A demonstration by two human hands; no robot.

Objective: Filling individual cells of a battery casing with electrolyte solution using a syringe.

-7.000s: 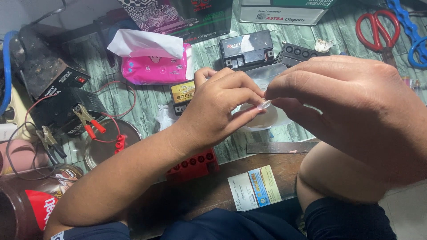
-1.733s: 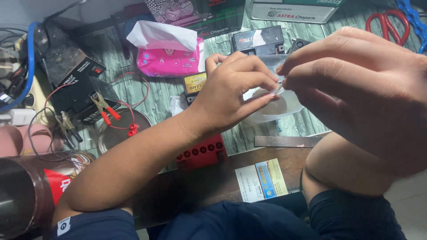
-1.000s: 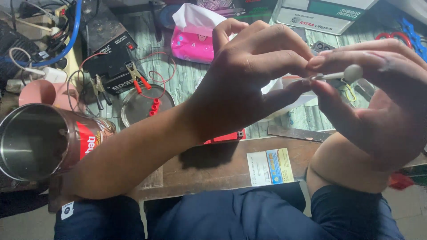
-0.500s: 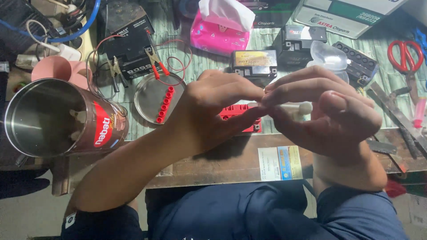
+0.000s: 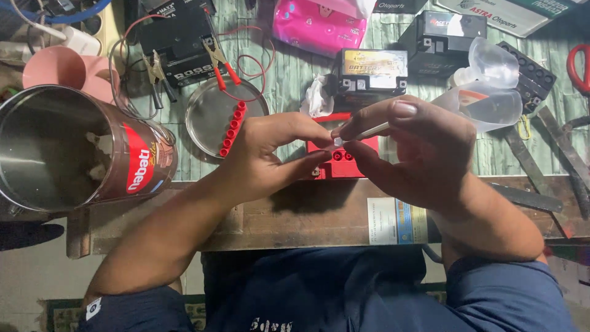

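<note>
My right hand [image 5: 424, 150] pinches a thin white tube [image 5: 370, 131] between thumb and forefinger. My left hand [image 5: 267, 154] meets it from the left, its forefinger and thumb closed on the tube's left tip. Both hands hover just above a red plastic block with round holes [image 5: 347, 163], which lies near the wooden table's front edge [image 5: 289, 218]. Part of the block is hidden under my fingers.
A big metal tin with a red label [image 5: 86, 150] lies on its side at left. Behind the hands are a round metal lid holding a red cap strip [image 5: 228, 114], black batteries [image 5: 372, 77] with clip leads, clear bottles [image 5: 491, 92], a pink packet [image 5: 319, 24] and red scissors [image 5: 579, 64].
My hands have come down from close to the camera to just over the red block. The view has shifted left, bringing the metal tin fully into sight.
</note>
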